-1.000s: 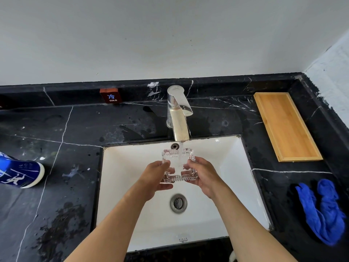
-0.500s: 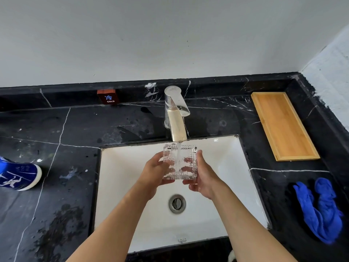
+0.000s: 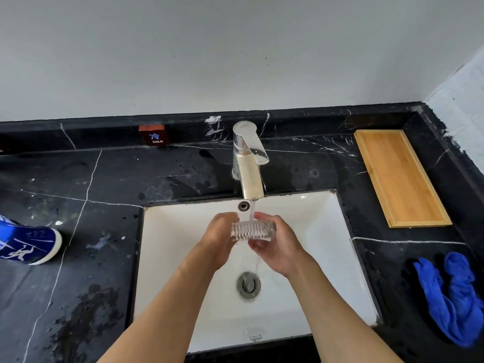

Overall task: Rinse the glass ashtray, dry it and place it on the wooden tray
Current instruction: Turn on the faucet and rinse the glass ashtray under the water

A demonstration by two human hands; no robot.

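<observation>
The clear ribbed glass ashtray [image 3: 252, 231] is held over the white sink [image 3: 327, 247], right under the running stream from the chrome faucet [image 3: 248, 163]. I see it edge-on, lying roughly level. My left hand [image 3: 221, 238] grips its left side and my right hand [image 3: 279, 244] cups its right side and underside. The empty wooden tray [image 3: 400, 176] lies on the black counter at the back right. A crumpled blue cloth [image 3: 455, 299] sits on the counter at the near right.
Black marble counter [image 3: 78, 184] with wet patches surrounds the sink. A blue and white can-like object [image 3: 28, 244] lies at the left edge. A small red COLD sign [image 3: 154, 134] stands on the backsplash. The drain [image 3: 248, 284] is below my hands.
The ashtray was held upright facing me half a second ago; now it is tipped flat, edge toward me, slightly lower under the stream. Both hands stayed on it.
</observation>
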